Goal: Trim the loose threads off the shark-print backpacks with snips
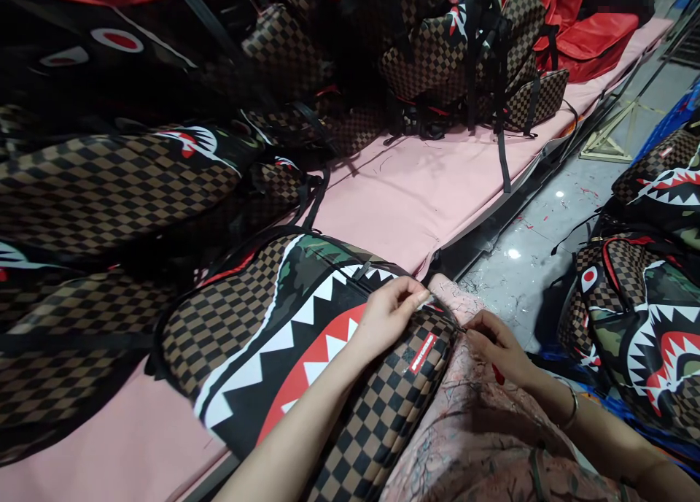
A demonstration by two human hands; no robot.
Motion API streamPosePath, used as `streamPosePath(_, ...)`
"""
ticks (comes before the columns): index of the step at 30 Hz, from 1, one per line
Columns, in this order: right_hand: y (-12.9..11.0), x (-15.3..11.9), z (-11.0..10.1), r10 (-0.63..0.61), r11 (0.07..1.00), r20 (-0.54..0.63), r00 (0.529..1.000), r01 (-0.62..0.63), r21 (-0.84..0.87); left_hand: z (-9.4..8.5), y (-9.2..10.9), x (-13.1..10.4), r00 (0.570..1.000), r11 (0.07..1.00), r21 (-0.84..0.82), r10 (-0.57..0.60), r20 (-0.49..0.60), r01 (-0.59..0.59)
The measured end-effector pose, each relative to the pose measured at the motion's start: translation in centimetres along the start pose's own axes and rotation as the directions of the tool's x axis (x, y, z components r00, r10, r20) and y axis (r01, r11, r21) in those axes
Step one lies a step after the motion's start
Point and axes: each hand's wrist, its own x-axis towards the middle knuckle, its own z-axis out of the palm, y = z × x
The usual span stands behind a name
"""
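A backpack [235,334] with brown-and-black checks, camouflage and a shark-mouth print lies on the pink table [394,195], close against the person's body. My left hand [391,309] rests over its right-hand end, thumb and forefinger pinched on something small and pale at the edge. To the right, my right hand [489,341] is closed at the bag's corner; what its fingertips hold is too small to make out. A red label [422,353] shows on the checked side panel between the hands.
Checked backpacks [109,188] are heaped at the left and along the table's back. Red bags [590,42] lie at the far end. More shark-print backpacks [628,319] stand at the right, beyond a floor [525,246] with scraps. A metal stand [612,133] is farther back.
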Motion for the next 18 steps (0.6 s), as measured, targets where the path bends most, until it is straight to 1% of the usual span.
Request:
streamPosePath(1, 0.4, 0.2, -0.4, -0.017, 0.999, 0.023, 1.000, 0.017, -0.033, -0.4, -0.1, -0.1, 0.997, 0.999, 0.010, -0.032, -0.068, 0.032)
streamPosePath(2, 0.6, 0.5, -0.9, -0.044, 0.995, 0.050, 0.998, 0.048, -0.084, -0.9, -0.2, -0.3, 0.992, 0.998, 0.048, -0.034, -0.123, 0.040)
streamPosePath(4, 1.0, 1.1, -1.8, -0.110, 0.969, 0.102, 0.989, 0.129, -0.211, -2.0, 0.0, -1.2, 0.981, 0.984, 0.175, 0.040, -0.189, -0.006)
streamPosePath(6, 1.0, 1.6, -2.5, -0.172, 0.927, 0.153, 0.973, 0.213, -0.308, -2.8, 0.4, -2.7, 0.974, 0.960, 0.273, 0.115, -0.198, -0.058)
streamPosePath(7, 1.0, 1.8, -2.8, -0.199, 0.908, 0.184, 0.963, 0.251, -0.334, -3.0, 0.6, -3.6, 0.975, 0.955, 0.290, 0.120, -0.188, -0.062)
streamPosePath(10, 0.5, 2.4, -3.4, -0.264, 0.867, 0.269, 0.926, 0.350, -0.354, -2.8, 0.8, -6.3, 0.985, 0.964, 0.264, 0.068, -0.162, -0.023)
streamPosePath(12, 0.3, 2.5, -3.4, -0.275, 0.875, 0.318, 0.907, 0.373, -0.308, -2.1, 0.6, -7.7, 0.986, 0.972, 0.237, 0.033, -0.163, 0.006)
streamPosePath(13, 0.2, 2.6, -3.2, -0.263, 0.898, 0.340, 0.903, 0.358, -0.256, -1.7, 0.4, -8.2, 0.985, 0.974, 0.227, 0.025, -0.171, 0.015)
streamPosePath(14, 0.3, 2.6, -3.0, -0.245, 0.930, 0.340, 0.908, 0.319, -0.182, -1.4, 0.2, -8.5, 0.983, 0.974, 0.224, 0.025, -0.183, 0.017)
streamPosePath(15, 0.4, 2.7, -2.7, -0.218, 0.963, 0.309, 0.926, 0.256, -0.087, -1.0, 0.1, -8.7, 0.981, 0.974, 0.227, 0.034, -0.191, 0.011)
streamPosePath(16, 0.6, 2.7, -2.3, -0.176, 0.984, 0.257, 0.950, 0.176, 0.023, -0.7, 0.1, -8.8, 0.980, 0.972, 0.237, 0.054, -0.190, -0.007)
streamPosePath(18, 1.1, 2.8, -1.4, -0.057, 0.974, 0.123, 0.991, 0.027, 0.226, 0.0, 0.3, -8.5, 0.979, 0.960, 0.268, 0.131, -0.155, -0.086)
